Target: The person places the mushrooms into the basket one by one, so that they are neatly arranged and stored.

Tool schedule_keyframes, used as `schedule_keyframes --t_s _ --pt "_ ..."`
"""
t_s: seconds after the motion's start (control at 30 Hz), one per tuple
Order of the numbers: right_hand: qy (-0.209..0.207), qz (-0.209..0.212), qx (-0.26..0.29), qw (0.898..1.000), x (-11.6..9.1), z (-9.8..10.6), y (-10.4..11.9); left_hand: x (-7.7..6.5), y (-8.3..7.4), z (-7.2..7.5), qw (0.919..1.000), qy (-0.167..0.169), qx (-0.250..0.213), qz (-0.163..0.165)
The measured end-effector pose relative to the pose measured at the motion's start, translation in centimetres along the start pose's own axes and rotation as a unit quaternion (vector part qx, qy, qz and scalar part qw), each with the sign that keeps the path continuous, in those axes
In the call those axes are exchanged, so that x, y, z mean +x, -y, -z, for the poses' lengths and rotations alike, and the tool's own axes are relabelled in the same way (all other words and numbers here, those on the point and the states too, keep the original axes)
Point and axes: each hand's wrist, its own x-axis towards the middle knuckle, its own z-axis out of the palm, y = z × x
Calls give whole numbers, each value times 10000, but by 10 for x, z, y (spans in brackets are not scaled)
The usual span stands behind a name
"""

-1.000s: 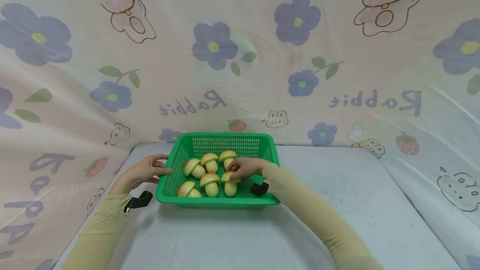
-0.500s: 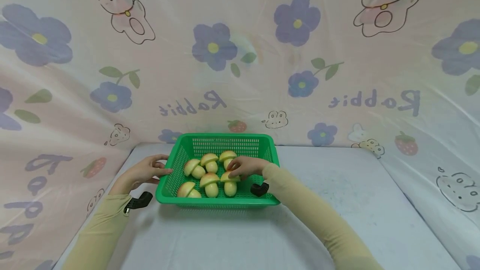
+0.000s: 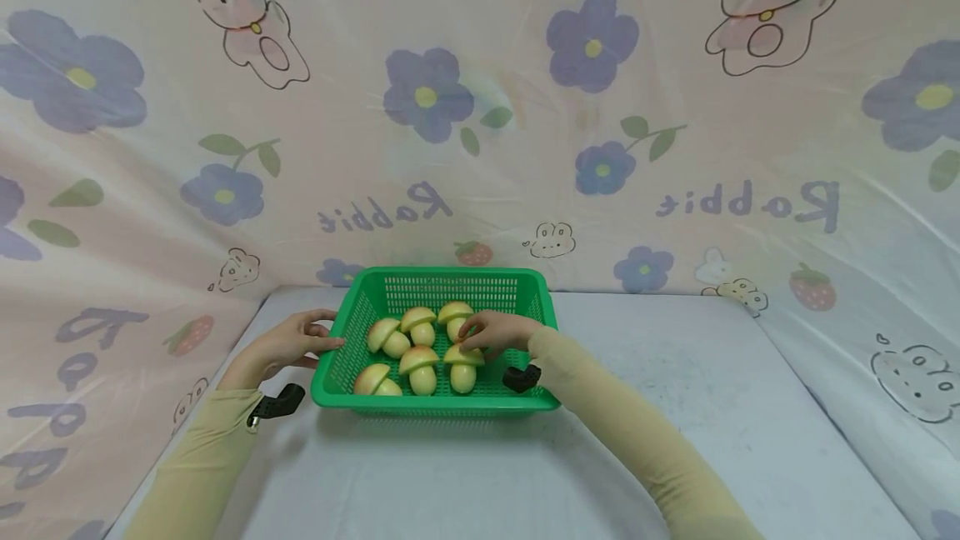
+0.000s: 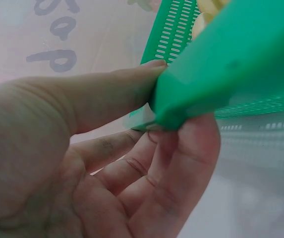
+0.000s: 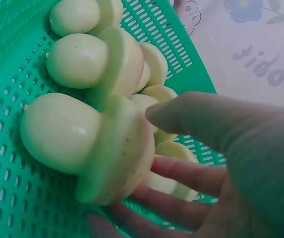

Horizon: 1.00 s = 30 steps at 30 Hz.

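A green plastic basket (image 3: pixel 435 401) stands on the table, with several pale yellow toy mushrooms with brown-tinged caps lying inside. My left hand (image 3: pixel 288 342) grips the basket's left rim; in the left wrist view, the thumb lies over the rim (image 4: pixel 216 69) and the fingers curl beneath it. Inside the basket, my right hand (image 3: pixel 498 333) holds the cap of the front-right toy mushroom (image 3: pixel 463 375). In the right wrist view, the thumb and fingers touch this mushroom's cap (image 5: pixel 124 148), while its rounded stem (image 5: pixel 57 131) points away from the palm.
Other toy mushrooms lie left of and behind the held one, such as the front-middle toy mushroom (image 3: pixel 422 375). The white table (image 3: pixel 675 407) extends to both sides. A curtain (image 3: pixel 517 132) printed with rabbits and flowers hangs behind.
My right hand has shifted slightly to the right, and the toy mushroom at its fingers has moved slightly with it. The left hand and the basket have stayed in place.
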Motion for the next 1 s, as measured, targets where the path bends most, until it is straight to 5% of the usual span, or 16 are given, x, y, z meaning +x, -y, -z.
schedule_keyframes --t_s 0.43,1.0 --pt "-180 -367 118 9991 -2 0 -2 0 1 2 10000 42 -41 -40" --pt "-106 13 -73 9999 1 -5 7 1 0 2 10000 56 41 -14"
